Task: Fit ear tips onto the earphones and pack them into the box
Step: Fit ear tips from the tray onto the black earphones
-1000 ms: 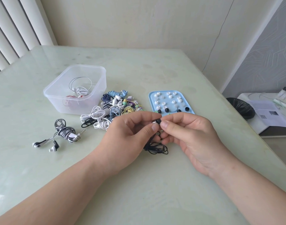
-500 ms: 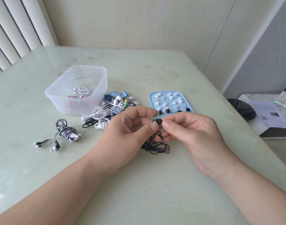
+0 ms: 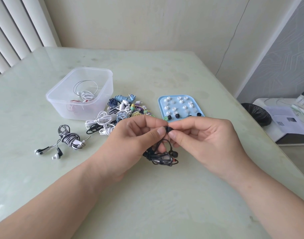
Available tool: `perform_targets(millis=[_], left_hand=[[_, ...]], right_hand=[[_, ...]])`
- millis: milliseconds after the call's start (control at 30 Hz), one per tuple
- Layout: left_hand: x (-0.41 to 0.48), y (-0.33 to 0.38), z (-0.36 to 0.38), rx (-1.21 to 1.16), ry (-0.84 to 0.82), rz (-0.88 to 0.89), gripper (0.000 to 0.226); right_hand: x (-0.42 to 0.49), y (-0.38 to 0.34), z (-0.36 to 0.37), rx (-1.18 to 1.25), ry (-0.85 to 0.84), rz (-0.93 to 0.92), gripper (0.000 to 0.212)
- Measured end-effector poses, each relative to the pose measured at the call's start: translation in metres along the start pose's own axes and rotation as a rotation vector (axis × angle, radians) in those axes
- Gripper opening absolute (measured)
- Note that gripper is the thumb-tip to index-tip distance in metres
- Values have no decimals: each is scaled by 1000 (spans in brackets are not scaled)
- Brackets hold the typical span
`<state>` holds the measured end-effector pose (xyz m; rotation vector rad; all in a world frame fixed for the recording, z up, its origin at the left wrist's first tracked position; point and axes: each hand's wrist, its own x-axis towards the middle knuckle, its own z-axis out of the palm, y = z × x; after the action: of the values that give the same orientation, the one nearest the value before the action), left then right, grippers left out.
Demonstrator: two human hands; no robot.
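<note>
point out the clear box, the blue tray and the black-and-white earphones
clear box [image 3: 61, 107]: head view, front wall
blue tray [image 3: 160, 106]: head view, left rim
black-and-white earphones [image 3: 69, 138]: head view, wound cable bundle

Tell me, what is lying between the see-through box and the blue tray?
A heap of tangled earphones in many colours lies between the box and the tray, in the head view.
</note>
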<state>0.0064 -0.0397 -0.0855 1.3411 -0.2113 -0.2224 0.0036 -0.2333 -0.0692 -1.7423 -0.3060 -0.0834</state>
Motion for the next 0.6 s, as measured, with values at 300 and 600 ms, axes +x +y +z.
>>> perform_targets(millis=[300,600], left_hand=[[-6,-3,2,309,4,220,7],[-6,-4,3,343,72,259,9]], right_hand=[[2,-11,-4,160,6,180,13],[0,-7,2,205,23,173,14]])
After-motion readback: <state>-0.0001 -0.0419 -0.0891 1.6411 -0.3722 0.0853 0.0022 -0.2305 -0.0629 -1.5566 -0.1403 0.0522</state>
